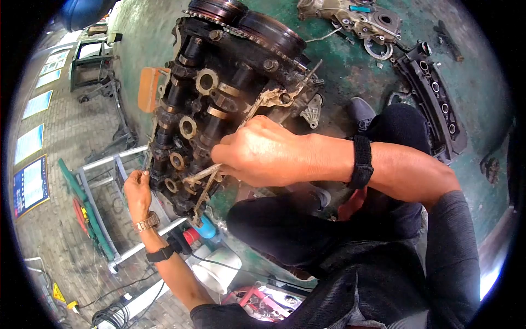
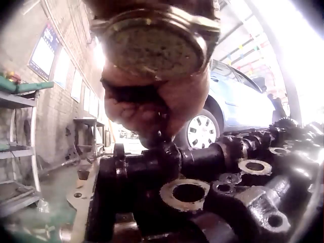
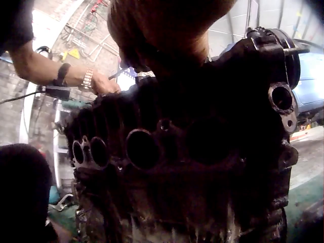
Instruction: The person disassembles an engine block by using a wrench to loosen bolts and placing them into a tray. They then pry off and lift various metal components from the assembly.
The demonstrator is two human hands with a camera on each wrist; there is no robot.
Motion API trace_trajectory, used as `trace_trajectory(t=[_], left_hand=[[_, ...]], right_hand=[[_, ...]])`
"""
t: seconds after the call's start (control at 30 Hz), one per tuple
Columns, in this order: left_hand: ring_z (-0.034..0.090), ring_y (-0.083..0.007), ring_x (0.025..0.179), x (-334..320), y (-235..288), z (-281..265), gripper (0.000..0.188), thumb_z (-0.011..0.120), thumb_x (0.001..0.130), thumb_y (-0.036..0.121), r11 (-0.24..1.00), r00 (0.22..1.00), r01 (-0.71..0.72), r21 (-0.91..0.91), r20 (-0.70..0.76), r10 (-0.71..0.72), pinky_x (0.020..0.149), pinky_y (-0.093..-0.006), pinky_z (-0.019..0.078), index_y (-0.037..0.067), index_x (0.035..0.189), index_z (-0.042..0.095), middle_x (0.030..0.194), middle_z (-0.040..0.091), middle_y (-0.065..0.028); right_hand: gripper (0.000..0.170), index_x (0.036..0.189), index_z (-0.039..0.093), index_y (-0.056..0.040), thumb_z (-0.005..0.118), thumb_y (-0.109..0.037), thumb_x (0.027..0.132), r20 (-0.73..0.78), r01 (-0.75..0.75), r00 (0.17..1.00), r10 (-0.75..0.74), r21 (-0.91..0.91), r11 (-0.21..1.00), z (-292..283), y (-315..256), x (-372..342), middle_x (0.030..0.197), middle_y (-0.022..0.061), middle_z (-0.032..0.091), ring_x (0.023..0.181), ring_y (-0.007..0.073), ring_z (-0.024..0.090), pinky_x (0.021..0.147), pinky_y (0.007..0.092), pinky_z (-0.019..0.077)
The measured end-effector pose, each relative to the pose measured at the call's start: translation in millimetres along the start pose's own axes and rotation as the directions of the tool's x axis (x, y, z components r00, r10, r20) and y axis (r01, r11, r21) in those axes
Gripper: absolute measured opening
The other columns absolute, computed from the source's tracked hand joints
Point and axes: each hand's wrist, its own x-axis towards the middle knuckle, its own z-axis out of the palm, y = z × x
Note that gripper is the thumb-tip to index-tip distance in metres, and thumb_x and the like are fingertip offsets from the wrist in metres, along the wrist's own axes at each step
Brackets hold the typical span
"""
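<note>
Left hand [image 1: 138, 193]: at engine [image 1: 236, 79]'s edge; grip, we cannot tell
Right hand [image 1: 258, 153]: curled round rod [image 1: 201, 175] over engine
Wheel [image 2: 201, 132]: beyond engine; we see it only in left wrist view

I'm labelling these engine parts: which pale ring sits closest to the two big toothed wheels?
The topmost ring in the head view; the other three visible rings trail away from the toothed wheels, towards the left hand.

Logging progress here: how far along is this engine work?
Apparently done: black cover off, on the floor. In hand: right hand over the exposed engine top, grip unclear; left hand at its edge. Remaining, if this is teardown: mounted camshafts and sprockets.
</note>
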Motion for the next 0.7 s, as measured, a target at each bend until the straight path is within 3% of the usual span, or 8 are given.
trace_trajectory(t=[0.27,0.33,0.47,0.53,0.7], left_hand=[[0.036,-0.0156,0.054,5,-6,-2,0.028,0.058,0.087,0.016,0.987,0.994,-0.106,0.117,-0.004,0.107,0.052,-0.0360,0.0346,-0.005,0.070,0.050,0.056,0.043,-0.0113],[0.033,-0.0144,0.052,6,-7,0,0.028,0.058,0.087,0.015,1.000,1.000,-0.003,0.017,0.010,0.003,0.050,-0.0357,0.0320,-0.005,0.068,0.049,0.053,0.038,-0.0084],[0.032,-0.0114,0.052,11,-9,1,0.030,0.057,0.087,0.014,0.998,0.998,0.056,0.028,0.019,-0.056,0.048,-0.0332,0.0302,-0.003,0.065,0.049,0.053,0.036,-0.0030],[0.032,-0.0088,0.052,10,-4,-2,0.032,0.057,0.088,0.015,0.985,0.987,0.148,-0.086,0.082,-0.141,0.047,-0.0315,0.0287,-0.002,0.062,0.048,0.054,0.038,0.0014],[0.032,-0.0078,0.052,9,1,-7,0.033,0.056,0.089,0.017,0.983,0.984,0.146,-0.108,0.121,-0.133,0.047,-0.0306,0.0275,-0.001,0.062,0.047,0.056,0.038,0.0028]], right_hand=[[0.017,0.072,0.050,-0.0024,0.062,-0.014,0.076,-0.036,0.037,0.999,-0.037,0.013,0.999,5,3,1,0.065,0.0132,0.056,0.062,0.0351,0.060,0.055,0.0429,0.0477],[0.017,0.072,0.050,-0.0025,0.062,-0.014,0.076,-0.038,0.040,0.998,-0.040,0.010,0.999,4,2,0,0.064,0.0130,0.056,0.062,0.0349,0.060,0.054,0.0427,0.0476],[0.016,0.071,0.050,-0.0029,0.062,-0.014,0.075,-0.029,0.033,0.999,-0.033,0.002,0.999,1,1,0,0.063,0.0130,0.056,0.060,0.0344,0.060,0.053,0.0425,0.0476],[0.016,0.071,0.050,-0.0030,0.062,-0.014,0.075,-0.029,0.031,0.999,-0.031,-0.003,1.000,2,1,0,0.063,0.0130,0.056,0.060,0.0343,0.060,0.053,0.0425,0.0477],[0.016,0.071,0.050,-0.0032,0.062,-0.014,0.075,-0.011,0.027,1.000,-0.027,-0.007,1.000,4,3,0,0.063,0.0127,0.056,0.061,0.0339,0.060,0.053,0.0422,0.0481]])
